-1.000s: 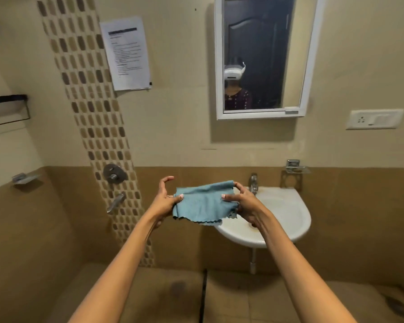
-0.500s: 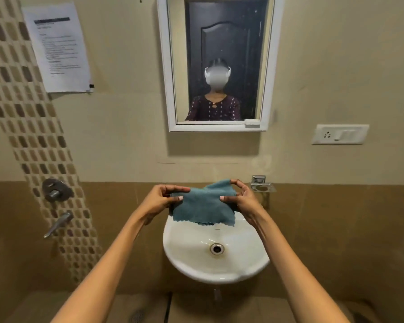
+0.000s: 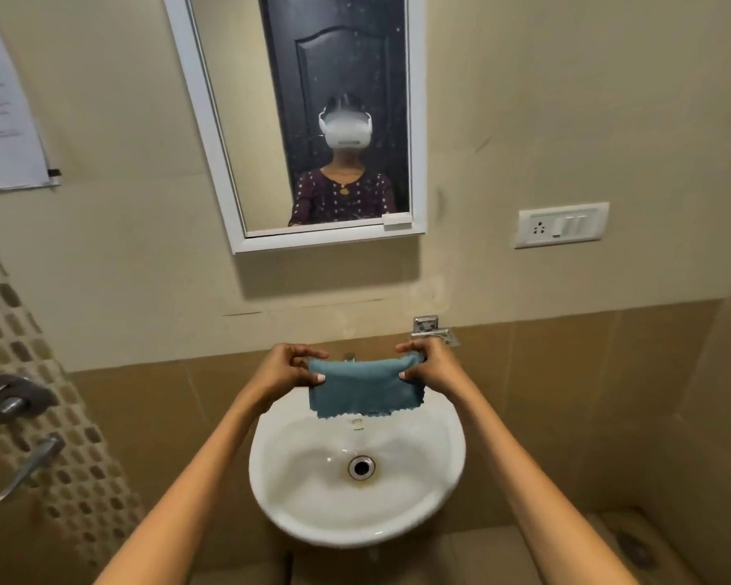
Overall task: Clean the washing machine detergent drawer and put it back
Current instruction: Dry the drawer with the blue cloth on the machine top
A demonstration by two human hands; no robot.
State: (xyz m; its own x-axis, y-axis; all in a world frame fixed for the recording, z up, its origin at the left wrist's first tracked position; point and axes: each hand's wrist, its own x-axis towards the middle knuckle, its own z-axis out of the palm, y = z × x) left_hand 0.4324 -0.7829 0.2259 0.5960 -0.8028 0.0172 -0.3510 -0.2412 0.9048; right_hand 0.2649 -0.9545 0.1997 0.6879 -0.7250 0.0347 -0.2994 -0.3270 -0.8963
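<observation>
Okay, nearest first: our two bare forearms run up from the bottom corners of the frame and meet at centre. Below them, lower centre, is the white basin (image 3: 271, 491), with its drain (image 3: 361, 467) in the middle.

Over the basin's back rim both hands hold a blue cloth (image 3: 361, 388). Our left hand (image 3: 290, 371) pinches its upper left corner, and our right hand (image 3: 429, 367) pinches the upper right, bunching it a little. The cloth is stretched between the two grips, with its long axis running left to right across the frame. Its scalloped lower edge hangs free above the bowl; we can't tell if it touches.

The hands are level, so neither is clearly nearer. The tap (image 3: 349, 356) is mostly hidden just behind the cloth's top edge, between the two grips, and only a metal tip shows.

We see no detergent drawer or washing machine anywhere in the frame. Our guess is that the cloth is being readied, probably for wetting. If so, one hand has to let go to work the tap, and either can reach it.

Farther back:
- A metal soap holder (image 3: 433, 329) is on the wall just above the right hand.
- A switch plate (image 3: 562, 225) is at right.
- A mirror (image 3: 212, 133) at upper centre shows a person in a white headset.
- A paper notice (image 3: 1, 120) is at upper left.
- A wall valve (image 3: 13, 399) and spout (image 3: 30, 462) are at the left edge.
</observation>
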